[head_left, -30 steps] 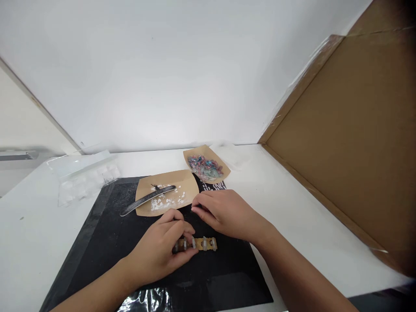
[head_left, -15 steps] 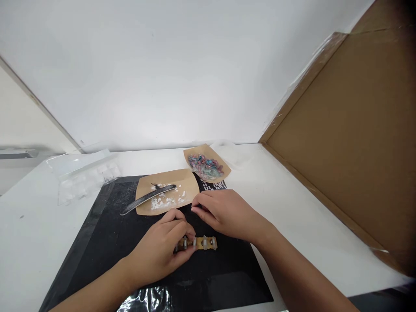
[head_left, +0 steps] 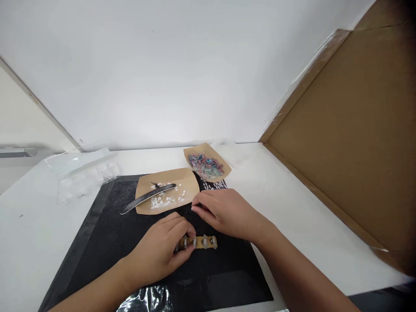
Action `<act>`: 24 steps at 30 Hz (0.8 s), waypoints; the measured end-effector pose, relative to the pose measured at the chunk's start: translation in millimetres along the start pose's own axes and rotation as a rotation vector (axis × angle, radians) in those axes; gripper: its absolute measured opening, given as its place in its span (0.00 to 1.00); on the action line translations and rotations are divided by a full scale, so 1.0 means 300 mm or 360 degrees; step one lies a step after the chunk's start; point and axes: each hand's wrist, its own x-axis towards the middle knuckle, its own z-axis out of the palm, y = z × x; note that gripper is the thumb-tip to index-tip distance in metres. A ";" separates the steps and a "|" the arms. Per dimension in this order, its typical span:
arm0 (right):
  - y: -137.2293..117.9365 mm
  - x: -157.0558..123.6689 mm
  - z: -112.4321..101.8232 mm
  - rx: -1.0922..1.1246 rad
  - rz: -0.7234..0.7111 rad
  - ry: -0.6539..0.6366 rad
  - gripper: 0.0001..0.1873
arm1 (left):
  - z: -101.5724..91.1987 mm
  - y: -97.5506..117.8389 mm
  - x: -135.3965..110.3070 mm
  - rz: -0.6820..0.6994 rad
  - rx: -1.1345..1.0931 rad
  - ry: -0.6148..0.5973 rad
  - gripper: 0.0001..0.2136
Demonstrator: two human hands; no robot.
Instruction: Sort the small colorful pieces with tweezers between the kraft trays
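On the black mat [head_left: 227, 273] lies a narrow yellow strip [head_left: 199, 242] with small translucent pieces standing across it in a row. My left hand [head_left: 165, 242] is closed at the strip, thumb and forefinger pinching around one of the translucent pieces near its middle. The strip's left end is partly hidden by the fingers. My right hand [head_left: 224, 212] hovers just above and to the right, its thumb and forefinger pressed together; whatever is between them is too small or hidden to tell. Behind the hands sits a brown paper tray [head_left: 143, 186] with white flakes [head_left: 165, 200] in it.
A curved black nail file [head_left: 147, 198] lies across that tray's left edge. A second paper tray [head_left: 224, 171] holds several wrapped colourful pieces [head_left: 204, 166]. Clear plastic packaging [head_left: 87, 177] is at the left, and a cardboard panel [head_left: 341, 143] stands along the right.
The fingers of my left hand have curled slightly closer together at the strip. My right hand, the strip and the trays stay in practically the same place.
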 end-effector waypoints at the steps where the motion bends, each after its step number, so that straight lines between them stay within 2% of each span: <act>1: 0.000 0.000 0.000 -0.0003 -0.0002 -0.0001 0.13 | 0.000 0.000 -0.001 -0.0002 0.0001 -0.0005 0.06; 9: 0.005 -0.003 0.006 0.0027 0.0009 0.0015 0.13 | -0.005 0.002 0.000 0.0034 0.0047 -0.0002 0.06; 14: 0.006 -0.005 0.004 0.0083 0.0021 0.0015 0.15 | -0.013 -0.001 0.000 0.0073 0.0179 -0.0055 0.14; 20: 0.004 -0.004 0.001 0.0103 0.0052 0.0009 0.17 | -0.011 -0.006 -0.002 0.0048 0.0241 0.0006 0.08; 24: 0.009 -0.003 -0.003 0.0125 0.0037 0.0011 0.19 | -0.011 -0.012 -0.003 0.0112 0.0218 0.0047 0.08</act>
